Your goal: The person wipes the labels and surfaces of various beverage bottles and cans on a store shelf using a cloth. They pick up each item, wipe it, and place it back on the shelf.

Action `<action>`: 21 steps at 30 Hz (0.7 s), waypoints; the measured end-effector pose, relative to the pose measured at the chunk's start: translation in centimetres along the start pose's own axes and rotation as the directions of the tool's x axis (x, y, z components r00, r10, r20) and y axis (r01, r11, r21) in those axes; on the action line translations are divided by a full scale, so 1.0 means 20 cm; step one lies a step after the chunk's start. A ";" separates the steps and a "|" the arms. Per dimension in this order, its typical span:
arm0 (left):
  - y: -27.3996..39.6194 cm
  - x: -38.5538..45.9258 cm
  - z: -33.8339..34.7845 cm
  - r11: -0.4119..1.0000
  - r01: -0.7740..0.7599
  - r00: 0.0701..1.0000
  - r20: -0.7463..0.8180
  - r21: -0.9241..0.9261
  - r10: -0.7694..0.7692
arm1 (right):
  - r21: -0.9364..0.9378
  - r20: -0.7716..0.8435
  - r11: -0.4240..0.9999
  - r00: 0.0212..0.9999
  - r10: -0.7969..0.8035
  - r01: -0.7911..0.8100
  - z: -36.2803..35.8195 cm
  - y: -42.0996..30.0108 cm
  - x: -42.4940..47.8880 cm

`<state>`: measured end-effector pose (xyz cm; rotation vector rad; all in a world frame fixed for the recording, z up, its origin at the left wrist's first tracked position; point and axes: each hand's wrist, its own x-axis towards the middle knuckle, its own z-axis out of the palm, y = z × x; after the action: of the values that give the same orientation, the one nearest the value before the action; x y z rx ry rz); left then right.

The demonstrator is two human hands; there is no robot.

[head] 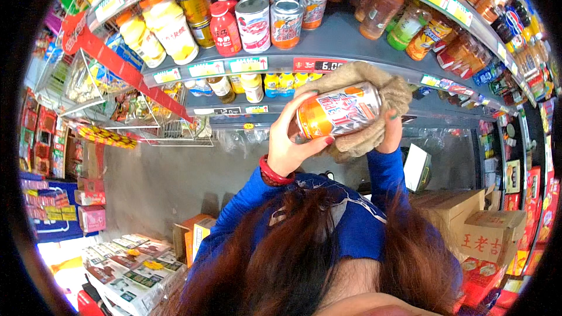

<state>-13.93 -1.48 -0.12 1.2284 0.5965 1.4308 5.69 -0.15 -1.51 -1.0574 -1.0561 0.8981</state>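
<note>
My left hand (287, 140) grips the lower end of an orange and silver drink can (340, 109), which lies tilted on its side. A beige cloth (366, 72) is wrapped behind and around the far side of the can, and my right hand (392, 134) holds that cloth against the can's top end. Both hands are in front of the shelf edge. On the grey shelf (338, 44) beyond stand a similar orange can (286, 24), a white and red can (253, 24), a red bottle (225, 28) and white bottles with yellow labels (175, 30).
Drink bottles (408, 24) fill the shelf's right part. Small yellow-capped bottles (286, 84) stand one shelf lower. A wire rack (92, 83) with packets is at the left. Cardboard boxes (491, 232) are stacked at the lower right, and printed cartons (131, 267) at the lower left.
</note>
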 end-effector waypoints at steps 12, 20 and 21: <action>-0.10 0.07 0.11 0.914 0.382 0.914 0.202 -0.133 -0.352 | 0.337 -0.173 0.939 0.985 -0.015 0.074 0.04 -0.02 -0.11; -0.21 0.11 0.22 0.925 0.368 0.898 0.294 -0.095 -0.327 | -0.239 0.026 0.963 0.992 -0.125 0.128 -0.07 -0.10 -0.14; -0.22 0.12 0.25 0.881 0.428 0.882 0.306 -0.201 -0.358 | -0.293 0.033 0.938 0.982 -0.185 0.186 -0.09 -0.09 -0.16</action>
<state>-7.41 0.55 -1.46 0.9896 0.4280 0.9465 6.67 -3.97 -0.71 -1.1781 -1.2997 0.6014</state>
